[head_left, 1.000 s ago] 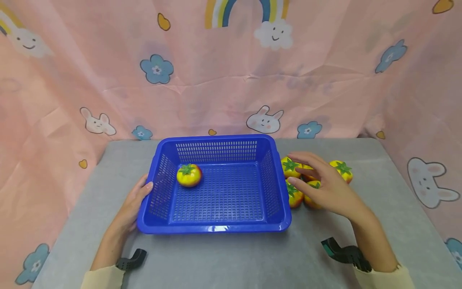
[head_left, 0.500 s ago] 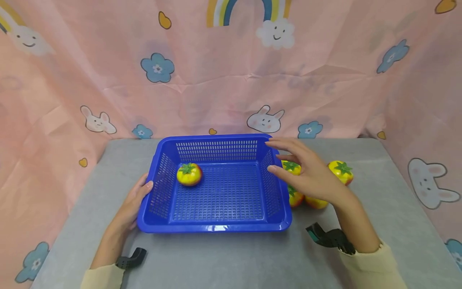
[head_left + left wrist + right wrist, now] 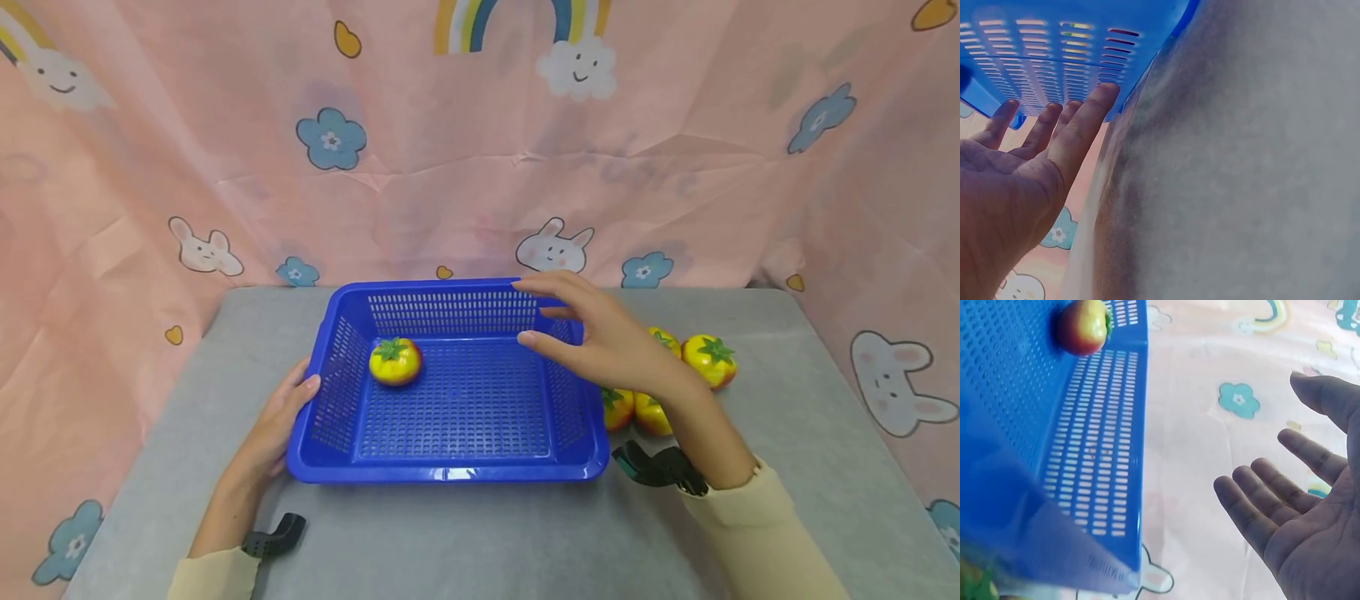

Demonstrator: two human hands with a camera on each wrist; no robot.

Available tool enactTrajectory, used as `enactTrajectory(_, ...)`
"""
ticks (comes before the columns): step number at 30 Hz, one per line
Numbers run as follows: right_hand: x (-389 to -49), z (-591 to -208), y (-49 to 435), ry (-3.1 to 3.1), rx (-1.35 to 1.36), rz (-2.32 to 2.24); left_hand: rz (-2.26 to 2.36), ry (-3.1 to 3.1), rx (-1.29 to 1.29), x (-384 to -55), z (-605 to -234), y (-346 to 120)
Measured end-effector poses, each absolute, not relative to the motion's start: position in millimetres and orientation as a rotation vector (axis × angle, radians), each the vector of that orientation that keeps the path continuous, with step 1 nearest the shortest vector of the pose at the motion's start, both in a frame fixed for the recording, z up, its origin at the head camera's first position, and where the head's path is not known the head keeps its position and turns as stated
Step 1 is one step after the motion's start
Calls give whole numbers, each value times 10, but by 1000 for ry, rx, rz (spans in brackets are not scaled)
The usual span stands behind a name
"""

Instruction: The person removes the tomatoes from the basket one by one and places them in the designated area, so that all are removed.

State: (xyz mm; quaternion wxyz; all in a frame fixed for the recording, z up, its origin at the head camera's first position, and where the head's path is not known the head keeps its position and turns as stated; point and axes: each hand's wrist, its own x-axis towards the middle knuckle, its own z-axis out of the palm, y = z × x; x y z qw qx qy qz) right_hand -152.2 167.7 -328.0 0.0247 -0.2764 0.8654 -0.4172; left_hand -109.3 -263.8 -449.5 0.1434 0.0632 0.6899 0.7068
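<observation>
A blue plastic basket (image 3: 450,475) with slotted walls stands on the grey table. Inside, toward its left, sits one yellow-red tomato (image 3: 395,362) with a green star-shaped top. My left hand (image 3: 273,421) rests against the basket's left side; in the left wrist view its extended fingers (image 3: 1088,122) touch the slotted outer wall. Over the basket's right rim my right hand (image 3: 600,337) hovers, fingers spread and slightly bent, with nothing in it. Several more tomatoes (image 3: 708,360) lie together right of the basket, partly hidden behind the right hand and forearm.
A pink cloth (image 3: 450,192) printed with rabbits, flowers and rainbows hangs behind and beside the grey table (image 3: 450,542). Each wrist wears a black strap mount (image 3: 660,467), which sticks out toward the middle.
My right hand has moved left and slightly away from me, from over the loose tomatoes to above the basket's right side. The left hand, the basket and the tomato in it stay put.
</observation>
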Motion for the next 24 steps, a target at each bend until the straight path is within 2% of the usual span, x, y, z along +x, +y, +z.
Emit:
enactTrajectory(9,-1601,-3195,1508,2622,-901,-1247,2046,1961,196,-1097,-4494,-2632)
enactTrajectory(24,-1776,-3348,969,2507,-954,-1185,2063,1943,191,-1084,-4492,-2658)
